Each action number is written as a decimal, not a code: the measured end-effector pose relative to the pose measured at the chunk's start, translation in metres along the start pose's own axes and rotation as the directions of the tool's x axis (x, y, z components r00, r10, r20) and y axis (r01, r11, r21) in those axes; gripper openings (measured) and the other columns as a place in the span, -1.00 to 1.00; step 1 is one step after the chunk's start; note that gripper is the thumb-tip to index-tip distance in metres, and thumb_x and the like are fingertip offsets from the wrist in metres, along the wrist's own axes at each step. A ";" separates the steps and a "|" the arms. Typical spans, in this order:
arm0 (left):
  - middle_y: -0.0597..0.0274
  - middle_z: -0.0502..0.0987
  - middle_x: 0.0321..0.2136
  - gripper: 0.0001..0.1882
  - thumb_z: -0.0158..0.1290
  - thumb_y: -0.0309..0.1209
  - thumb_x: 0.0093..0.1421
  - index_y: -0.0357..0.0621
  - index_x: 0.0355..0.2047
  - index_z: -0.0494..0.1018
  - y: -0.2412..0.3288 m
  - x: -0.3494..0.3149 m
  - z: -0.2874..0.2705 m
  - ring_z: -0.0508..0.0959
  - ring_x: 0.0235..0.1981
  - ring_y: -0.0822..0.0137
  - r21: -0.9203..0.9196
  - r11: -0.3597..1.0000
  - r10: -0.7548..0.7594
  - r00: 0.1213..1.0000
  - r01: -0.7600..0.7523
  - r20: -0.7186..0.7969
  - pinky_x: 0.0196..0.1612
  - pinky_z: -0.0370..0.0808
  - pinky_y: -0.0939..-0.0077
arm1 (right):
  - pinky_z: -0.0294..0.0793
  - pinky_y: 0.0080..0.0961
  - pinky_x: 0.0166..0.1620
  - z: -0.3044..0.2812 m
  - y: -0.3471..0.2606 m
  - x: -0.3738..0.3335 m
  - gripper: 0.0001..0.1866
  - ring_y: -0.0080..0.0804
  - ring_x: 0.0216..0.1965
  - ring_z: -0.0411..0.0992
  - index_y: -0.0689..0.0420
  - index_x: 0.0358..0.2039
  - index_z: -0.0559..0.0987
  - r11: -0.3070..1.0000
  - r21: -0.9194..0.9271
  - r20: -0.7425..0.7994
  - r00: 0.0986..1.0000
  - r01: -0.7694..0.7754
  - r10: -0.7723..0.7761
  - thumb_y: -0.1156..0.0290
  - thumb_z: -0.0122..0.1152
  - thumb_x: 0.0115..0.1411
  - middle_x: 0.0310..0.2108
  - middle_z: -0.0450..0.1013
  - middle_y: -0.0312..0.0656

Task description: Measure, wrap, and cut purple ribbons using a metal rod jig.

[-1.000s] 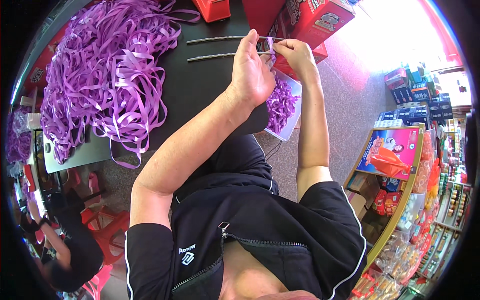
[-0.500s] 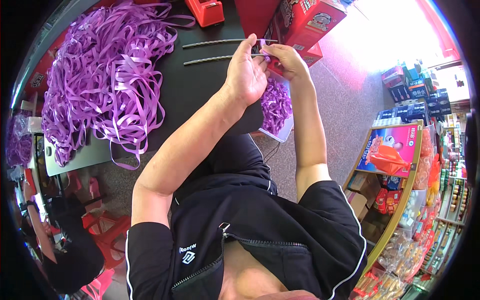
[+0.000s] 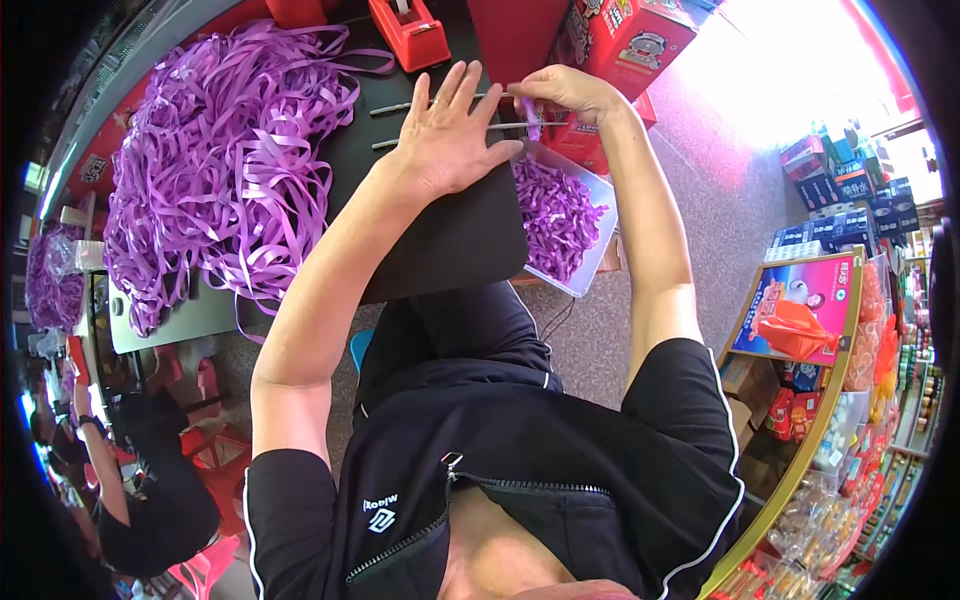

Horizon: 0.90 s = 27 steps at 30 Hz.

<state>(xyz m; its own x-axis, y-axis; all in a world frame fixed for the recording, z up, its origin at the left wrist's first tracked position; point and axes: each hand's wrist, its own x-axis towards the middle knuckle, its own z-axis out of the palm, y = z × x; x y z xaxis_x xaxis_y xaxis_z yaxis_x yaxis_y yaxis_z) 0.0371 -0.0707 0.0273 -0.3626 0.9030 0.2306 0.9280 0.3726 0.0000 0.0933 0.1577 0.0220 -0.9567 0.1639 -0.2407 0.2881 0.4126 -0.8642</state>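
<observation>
Two thin twisted metal rods, a far rod [image 3: 388,109] and a near rod [image 3: 384,146], lie side by side across the black tabletop [image 3: 450,240]. My left hand [image 3: 447,130] rests flat over both, its fingers spread. Beyond their right ends, my right hand [image 3: 572,95] is closed in a pinch. A short purple ribbon [image 3: 533,128] hangs from its fingertips and crosses the near rod; whether it loops round the rods I cannot tell. Just below, a pale plastic bin [image 3: 597,240] holds many short purple ribbon pieces [image 3: 556,215].
A large heap of long purple ribbon [image 3: 225,160] covers the table's left. A red tape dispenser [image 3: 410,35] sits at the back, near red boxes [image 3: 635,45]. Goods shelves with a gold frame [image 3: 800,440] stand right. Another person [image 3: 150,480] is at lower left.
My left hand has turned palm down and spread its fingers over the rods, moving left. My right hand has shifted slightly back and right, with the ribbon still at its fingertips.
</observation>
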 end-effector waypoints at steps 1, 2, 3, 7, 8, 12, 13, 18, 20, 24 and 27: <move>-0.02 -0.06 0.33 -0.21 -0.21 0.18 0.24 -0.02 0.32 0.00 -0.002 0.000 0.004 -0.11 0.37 0.10 -0.021 1.000 -0.013 0.999 0.014 0.039 0.35 -0.17 0.01 | 0.26 -0.71 -0.45 0.000 0.001 0.001 -0.70 -0.72 -0.55 0.32 0.11 -0.46 0.61 0.994 0.108 0.105 0.994 -0.026 0.015 0.13 0.22 0.17 -0.59 0.43 -0.43; 0.02 -0.11 0.35 -0.16 -0.30 0.27 0.21 0.03 0.34 -0.05 -0.006 0.000 0.007 -0.15 0.38 0.12 -0.058 0.998 -0.015 0.995 0.021 0.096 0.36 -0.24 -0.01 | 0.24 -0.72 -0.48 -0.003 0.008 0.006 -0.73 -0.74 -0.58 0.30 0.07 -0.50 0.60 0.980 0.195 0.151 0.988 -0.043 0.013 0.13 0.26 0.15 -0.60 0.43 -0.46; 0.02 -0.11 0.35 -0.16 -0.30 0.27 0.21 0.03 0.34 -0.05 -0.008 0.001 0.011 -0.15 0.38 0.12 -0.057 0.998 -0.013 0.995 0.019 0.101 0.36 -0.24 -0.01 | 0.24 -0.72 -0.48 -0.006 0.013 0.008 -0.73 -0.74 -0.58 0.30 0.07 -0.50 0.60 0.979 0.201 0.152 0.988 -0.044 0.014 0.13 0.26 0.15 -0.60 0.43 -0.46; 0.07 -0.09 0.35 -0.14 -0.27 0.29 0.19 0.04 0.34 -0.05 -0.007 -0.003 0.012 -0.13 0.38 0.16 -0.090 0.996 0.000 0.999 0.004 0.044 0.35 -0.22 -0.04 | 0.27 -0.71 -0.50 -0.007 0.023 0.009 -0.74 -0.72 -0.61 0.32 0.07 -0.49 0.61 0.954 0.284 0.127 0.990 -0.094 0.059 0.14 0.29 0.13 -0.60 0.45 -0.44; 0.09 -0.08 0.35 -0.13 -0.26 0.30 0.18 0.04 0.34 -0.05 -0.006 -0.003 0.013 -0.12 0.38 0.17 -0.091 0.996 -0.001 0.999 0.004 0.036 0.35 -0.22 -0.04 | 0.29 -0.71 -0.50 -0.009 0.022 0.008 -0.74 -0.71 -0.61 0.34 0.08 -0.48 0.61 0.958 0.265 0.144 0.987 -0.111 0.075 0.14 0.29 0.13 -0.59 0.46 -0.43; 0.08 -0.07 0.34 -0.11 -0.28 0.33 0.17 0.04 0.34 -0.05 -0.007 -0.004 0.018 -0.12 0.38 0.17 -0.089 0.996 -0.004 1.000 0.006 0.022 0.35 -0.21 -0.06 | 0.31 -0.69 -0.41 -0.010 0.029 -0.010 -0.64 -0.64 -0.51 0.40 0.11 -0.39 0.63 0.947 0.268 -0.033 0.980 -0.180 0.196 0.03 0.24 0.15 -0.48 0.52 -0.33; 0.08 -0.07 0.34 -0.10 -0.29 0.34 0.16 0.04 0.34 -0.05 -0.006 -0.004 0.019 -0.12 0.38 0.17 -0.094 0.996 0.000 1.000 0.001 0.013 0.35 -0.21 -0.07 | 0.33 -0.67 -0.36 -0.010 0.028 -0.024 -0.60 -0.62 -0.47 0.42 0.12 -0.37 0.63 0.934 0.293 -0.162 0.952 -0.205 0.259 -0.01 0.22 0.15 -0.44 0.54 -0.30; 0.08 -0.08 0.34 -0.07 -0.33 0.38 0.14 0.03 0.34 -0.05 -0.007 -0.003 0.020 -0.12 0.38 0.17 -0.092 0.996 0.003 1.000 -0.003 0.000 0.34 -0.20 -0.10 | 0.30 -0.79 -0.41 0.010 0.034 -0.054 -0.64 -0.71 -0.45 0.41 0.17 -0.29 0.63 0.902 0.422 0.019 0.996 -0.089 0.089 0.10 0.19 0.19 -0.43 0.54 -0.35; 0.08 -0.07 0.34 -0.07 -0.33 0.38 0.14 0.04 0.34 -0.05 -0.009 -0.003 0.019 -0.12 0.38 0.17 -0.087 0.996 -0.002 1.000 0.002 0.001 0.34 -0.20 -0.12 | 0.31 -0.79 -0.41 0.020 0.032 -0.048 -0.68 -0.72 -0.46 0.41 0.16 -0.30 0.63 0.895 0.437 0.039 0.996 -0.092 0.083 0.13 0.21 0.17 -0.44 0.54 -0.36; 0.07 -0.07 0.34 -0.08 -0.33 0.37 0.15 0.04 0.34 -0.05 -0.009 -0.002 0.019 -0.12 0.38 0.17 -0.076 0.997 -0.006 1.000 0.006 0.006 0.33 -0.20 -0.12 | 0.33 -0.80 -0.42 0.022 0.036 -0.040 -0.78 -0.71 -0.49 0.41 0.16 -0.36 0.63 0.863 0.495 0.058 0.995 -0.096 0.077 0.26 0.28 0.12 -0.48 0.52 -0.34; 0.08 -0.07 0.34 -0.09 -0.33 0.36 0.15 0.03 0.34 -0.04 -0.010 -0.003 0.019 -0.12 0.38 0.18 -0.085 0.996 -0.008 1.000 0.009 0.010 0.33 -0.19 -0.12 | 0.34 -0.79 -0.43 0.014 0.041 -0.042 -0.78 -0.69 -0.50 0.41 0.18 -0.38 0.62 0.849 0.517 0.076 0.993 -0.115 0.088 0.27 0.31 0.10 -0.48 0.52 -0.32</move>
<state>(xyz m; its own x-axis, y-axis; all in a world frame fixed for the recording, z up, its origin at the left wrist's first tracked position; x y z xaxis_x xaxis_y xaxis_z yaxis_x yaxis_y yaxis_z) 0.0274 -0.0730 0.0085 -0.3709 0.9020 0.2210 0.9287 0.3612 0.0845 0.1448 0.1554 -0.0092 -0.9280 0.1311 -0.3487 0.3323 -0.1315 -0.9340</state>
